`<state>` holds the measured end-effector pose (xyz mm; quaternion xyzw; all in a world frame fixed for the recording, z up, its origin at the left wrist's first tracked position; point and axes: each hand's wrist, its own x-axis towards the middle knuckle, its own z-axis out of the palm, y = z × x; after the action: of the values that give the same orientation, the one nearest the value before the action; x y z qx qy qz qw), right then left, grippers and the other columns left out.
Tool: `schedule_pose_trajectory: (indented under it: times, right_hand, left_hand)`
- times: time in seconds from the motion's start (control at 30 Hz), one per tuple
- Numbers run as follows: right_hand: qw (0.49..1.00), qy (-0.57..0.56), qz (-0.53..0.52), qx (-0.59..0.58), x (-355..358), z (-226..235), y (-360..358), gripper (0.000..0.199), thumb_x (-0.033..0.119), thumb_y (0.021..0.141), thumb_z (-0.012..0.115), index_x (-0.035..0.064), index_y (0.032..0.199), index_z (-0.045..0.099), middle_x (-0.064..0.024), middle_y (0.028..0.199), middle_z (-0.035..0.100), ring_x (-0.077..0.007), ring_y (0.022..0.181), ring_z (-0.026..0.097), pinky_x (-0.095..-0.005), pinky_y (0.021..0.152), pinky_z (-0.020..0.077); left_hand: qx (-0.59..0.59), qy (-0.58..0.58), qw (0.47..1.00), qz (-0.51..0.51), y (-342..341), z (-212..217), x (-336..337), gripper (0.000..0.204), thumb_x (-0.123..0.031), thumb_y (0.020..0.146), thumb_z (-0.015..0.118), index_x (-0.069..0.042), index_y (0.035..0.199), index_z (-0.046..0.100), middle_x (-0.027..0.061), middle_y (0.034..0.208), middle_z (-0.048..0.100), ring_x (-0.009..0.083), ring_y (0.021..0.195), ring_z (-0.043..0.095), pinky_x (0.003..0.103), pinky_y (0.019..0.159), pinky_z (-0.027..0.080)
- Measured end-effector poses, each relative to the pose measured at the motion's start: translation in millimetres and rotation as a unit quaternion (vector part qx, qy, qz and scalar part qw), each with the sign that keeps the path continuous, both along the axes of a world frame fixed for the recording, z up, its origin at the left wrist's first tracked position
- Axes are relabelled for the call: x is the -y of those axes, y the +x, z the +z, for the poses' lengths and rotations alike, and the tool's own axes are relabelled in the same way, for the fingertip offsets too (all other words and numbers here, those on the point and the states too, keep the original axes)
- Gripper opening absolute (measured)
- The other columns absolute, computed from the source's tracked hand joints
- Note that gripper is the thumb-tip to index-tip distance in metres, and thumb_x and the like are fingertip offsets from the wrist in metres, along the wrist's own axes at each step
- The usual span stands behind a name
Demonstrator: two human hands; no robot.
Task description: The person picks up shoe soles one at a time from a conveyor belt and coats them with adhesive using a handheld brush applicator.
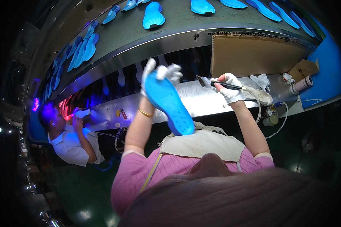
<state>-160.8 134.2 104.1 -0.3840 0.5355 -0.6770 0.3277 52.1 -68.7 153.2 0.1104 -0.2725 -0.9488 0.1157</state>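
A bright blue shoe sole (168, 100) is gripped at its upper end by my left hand (166, 72), gloved in white. It hangs tilted, its lower end near my apron, with small dimples showing there. My right hand (233, 95), in a white glove with bare fingertips, holds a brush (231, 86) by its black handle. The bristles point left, apart from the sole. A pale cord or tube runs down close to the handle's right end. Just beyond that hand, a whitish shoe-shaped piece (262, 97) lies on the metal ledge (195, 100).
Several blue soles (153, 16) lie on the dark belt (182, 28) ahead. A cardboard sheet (254, 56) stands behind my right hand. Farther right are a white cloth (260, 81), a pinkish cup (302, 85) and a jar (271, 120). A co-worker (74, 140) sits at left.
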Motion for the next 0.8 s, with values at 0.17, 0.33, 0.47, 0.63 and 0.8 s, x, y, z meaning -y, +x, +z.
schedule_pose_trajectory:
  times: [0.17, 0.33, 0.47, 0.63, 0.8]
  right_hand:
    - [0.998, -0.038, 0.024, 0.049, -4, 12, 8, 0.018, 0.001, 0.083, 0.07, 0.0063, 0.093, 0.055, -0.006, 0.085, 0.063, -0.0121, 0.071, 0.063, -0.0251, 0.067, 0.0515]
    - [0.998, -0.053, 0.025, -0.039, 23, 22, 27, 0.015, 0.002, 0.083, 0.069, 0.0055, 0.092, 0.058, -0.0035, 0.085, 0.064, -0.0084, 0.074, 0.061, -0.0229, 0.069, 0.0506]
    - [0.997, -0.067, 0.002, -0.036, 46, 28, 38, 0.016, -0.001, 0.083, 0.069, 0.0045, 0.095, 0.059, -0.0062, 0.088, 0.066, -0.0103, 0.077, 0.064, -0.0235, 0.072, 0.0527]
    - [0.978, -0.158, 0.03, -0.13, 56, 21, 64, 0.019, -0.005, 0.083, 0.066, 0.0033, 0.095, 0.055, -0.0089, 0.089, 0.065, -0.0122, 0.074, 0.065, -0.0253, 0.071, 0.0545]
    - [0.998, -0.04, 0.013, -0.051, 51, 16, 66, 0.025, -0.003, 0.079, 0.071, 0.0035, 0.098, 0.055, -0.0095, 0.091, 0.064, -0.0134, 0.076, 0.064, -0.0262, 0.07, 0.0534]
  left_hand:
    - [-0.072, 0.111, 0.991, 0.015, -5, -46, -66, 0.099, -0.084, 0.079, 0.035, -0.007, 0.14, 0.042, 0.0225, 0.145, 0.039, 0.0449, 0.131, 0.04, 0.071, 0.106, 0.026]
    - [-0.036, 0.095, 0.986, 0.131, -21, -53, -68, 0.084, -0.079, 0.083, 0.039, -0.012, 0.133, 0.049, 0.0152, 0.132, 0.052, 0.0374, 0.117, 0.053, 0.058, 0.102, 0.041]
    - [-0.033, 0.034, 0.98, 0.191, -35, -65, -72, 0.073, -0.074, 0.089, 0.035, -0.016, 0.132, 0.05, 0.0085, 0.125, 0.058, 0.0259, 0.11, 0.059, 0.041, 0.096, 0.05]
    - [0.023, 0.055, 0.97, 0.236, -39, -73, -67, 0.084, -0.079, 0.084, 0.038, -0.012, 0.134, 0.047, 0.0124, 0.125, 0.057, 0.0259, 0.108, 0.06, 0.042, 0.095, 0.051]
    - [0.008, 0.013, 0.977, 0.214, -24, -74, -57, 0.09, -0.08, 0.083, 0.036, -0.006, 0.134, 0.045, 0.019, 0.128, 0.055, 0.0334, 0.114, 0.057, 0.047, 0.1, 0.047]
